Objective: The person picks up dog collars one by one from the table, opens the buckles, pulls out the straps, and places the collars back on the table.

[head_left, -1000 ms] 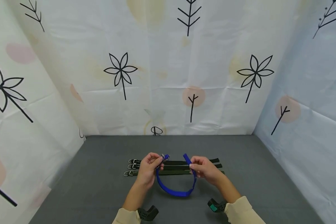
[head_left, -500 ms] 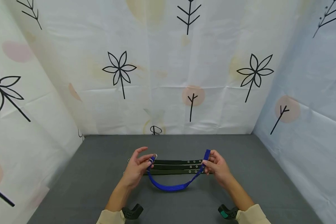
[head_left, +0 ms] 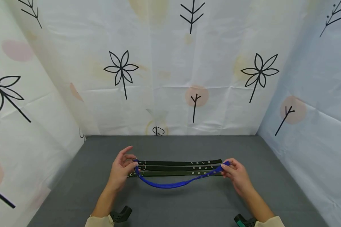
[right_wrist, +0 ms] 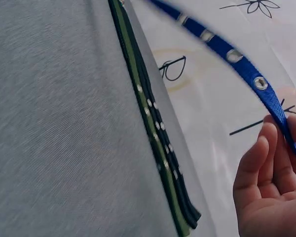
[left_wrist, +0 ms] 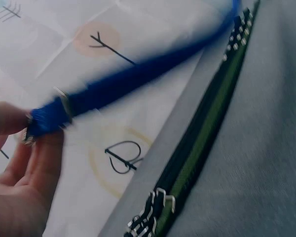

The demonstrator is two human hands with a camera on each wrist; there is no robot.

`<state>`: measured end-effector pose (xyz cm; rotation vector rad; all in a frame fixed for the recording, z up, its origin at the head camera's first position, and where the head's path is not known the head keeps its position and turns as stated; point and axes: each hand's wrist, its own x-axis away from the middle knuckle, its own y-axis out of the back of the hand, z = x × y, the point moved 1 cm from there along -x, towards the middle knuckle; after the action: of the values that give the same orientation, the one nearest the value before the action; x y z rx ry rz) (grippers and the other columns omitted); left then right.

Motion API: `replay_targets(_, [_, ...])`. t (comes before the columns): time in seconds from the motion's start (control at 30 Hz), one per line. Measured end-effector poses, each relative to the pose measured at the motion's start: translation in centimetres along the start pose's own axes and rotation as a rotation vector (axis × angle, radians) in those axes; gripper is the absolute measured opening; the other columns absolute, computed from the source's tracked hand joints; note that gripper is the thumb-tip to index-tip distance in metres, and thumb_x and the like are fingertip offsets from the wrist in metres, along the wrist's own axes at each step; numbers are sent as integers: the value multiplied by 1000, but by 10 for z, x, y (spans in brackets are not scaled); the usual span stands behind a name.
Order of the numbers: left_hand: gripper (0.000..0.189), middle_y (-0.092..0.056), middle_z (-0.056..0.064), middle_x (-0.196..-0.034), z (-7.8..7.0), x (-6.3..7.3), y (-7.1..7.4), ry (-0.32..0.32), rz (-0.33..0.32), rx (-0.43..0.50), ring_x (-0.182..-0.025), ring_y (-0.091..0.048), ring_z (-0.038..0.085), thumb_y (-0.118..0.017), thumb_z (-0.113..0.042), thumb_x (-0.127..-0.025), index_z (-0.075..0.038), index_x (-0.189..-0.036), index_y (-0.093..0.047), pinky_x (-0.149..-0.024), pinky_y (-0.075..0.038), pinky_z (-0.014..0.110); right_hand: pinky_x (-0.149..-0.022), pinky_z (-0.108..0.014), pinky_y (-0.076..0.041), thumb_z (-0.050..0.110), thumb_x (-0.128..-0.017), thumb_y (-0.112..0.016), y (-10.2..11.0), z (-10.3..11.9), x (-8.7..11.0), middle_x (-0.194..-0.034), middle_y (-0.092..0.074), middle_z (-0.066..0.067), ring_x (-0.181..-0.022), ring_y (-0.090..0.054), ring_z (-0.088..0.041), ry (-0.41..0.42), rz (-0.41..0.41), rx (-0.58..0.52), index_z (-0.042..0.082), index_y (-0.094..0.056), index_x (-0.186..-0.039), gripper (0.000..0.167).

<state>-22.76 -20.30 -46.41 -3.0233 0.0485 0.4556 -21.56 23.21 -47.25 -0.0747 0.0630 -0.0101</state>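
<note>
A blue pet collar (head_left: 167, 185) with metal eyelets sags in a shallow curve between the two hands. My left hand (head_left: 120, 167) pinches its buckle end between thumb and fingers, with the index finger raised. At the other end, my right hand (head_left: 237, 173) pinches the strap's tip. Eyelets along the blue strap (right_wrist: 234, 56) show in the right wrist view, and a metal loop (left_wrist: 64, 104) near the left fingers shows in the left wrist view. Behind the blue collar lie two black collars (head_left: 170, 163) and a dark green collar (head_left: 167, 173), side by side.
The collars lie on a grey cloth-covered table (head_left: 170, 208), buckles to the left and eyelets to the right. White patterned sheets (head_left: 159, 63) stand behind the table and along both sides. Each wrist wears a dark camera mount (head_left: 121, 215).
Both hands have moved apart, the left hand to the left and the right hand to the right. The blue collar has gone from a deep loop to a nearly stretched, shallow curve.
</note>
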Motion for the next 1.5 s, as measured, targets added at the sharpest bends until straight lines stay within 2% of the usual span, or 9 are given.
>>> replay_targets(0.13, [57,-52,15,-103,1,5,9,32,-158,-39,-82,-64,12,-65,8,-89,-7,-140,-45,-69,-56,29,-61,-29,-52,-2,-95,-59,7,-4,5,-74,-65,-2,-65,-61,-15,-46,-51,19,-1,-58,-95,1])
replay_targets(0.3, [47,-51,10,-95,7,10,22,126,-227,-46,-78,-63,10,-70,7,-86,-3,-129,-54,-72,-56,30,-55,-27,-45,2,-92,-64,16,-9,6,-73,-68,-5,-63,-61,-15,-105,-72,137,-3,-62,-89,7])
replay_targets(0.47, [32,-52,9,-83,19,12,35,283,-211,-167,-70,-65,18,-72,7,-84,8,-113,-60,-70,-57,37,-49,-26,-40,12,-90,-69,23,-15,6,-71,-66,-7,-57,-52,-14,-205,-80,405,-1,-64,-84,16])
replay_targets(0.63, [21,-53,11,-75,33,13,40,390,-142,-366,-62,-65,25,-70,9,-83,8,-101,-61,-62,-57,37,-51,-29,-39,16,-89,-71,24,-19,5,-63,-59,-3,-56,-50,-17,-191,-31,669,1,-63,-75,22])
replay_targets(0.77, [16,-52,8,-68,41,13,37,349,-122,-545,-56,-62,20,-70,11,-79,2,-88,-59,-54,-55,32,-51,-31,-35,15,-88,-70,21,-21,1,-58,-54,-1,-53,-45,-17,-138,-11,782,3,-60,-70,24])
replay_targets(1.03, [21,-50,-4,-60,41,11,28,140,-83,-998,-55,-48,14,-71,1,-75,-13,-69,-55,-55,-38,34,-51,-31,-31,16,-87,-71,17,-24,-7,-53,-51,2,-49,-40,-16,-93,9,972,9,-55,-60,32])
replay_targets(1.13, [23,-49,-4,-61,42,8,30,152,-80,-1004,-58,-46,16,-72,1,-73,-14,-67,-55,-56,-36,34,-51,-31,-31,19,-87,-71,15,-23,-10,-54,-52,2,-49,-40,-16,-91,24,1034,10,-54,-59,34])
replay_targets(1.3, [25,-49,0,-62,44,2,38,263,-83,-905,-60,-45,19,-77,2,-74,-9,-68,-55,-56,-35,33,-51,-30,-31,20,-87,-72,15,-26,-15,-55,-53,2,-50,-42,-16,-106,14,1051,11,-54,-60,34])
replay_targets(1.5, [24,-51,3,-67,43,-5,43,369,-1,-853,-63,-46,20,-78,0,-75,-7,-70,-55,-56,-35,32,-50,-31,-32,19,-86,-73,19,-24,-13,-54,-52,1,-50,-43,-16,-102,-3,1049,10,-54,-60,34])
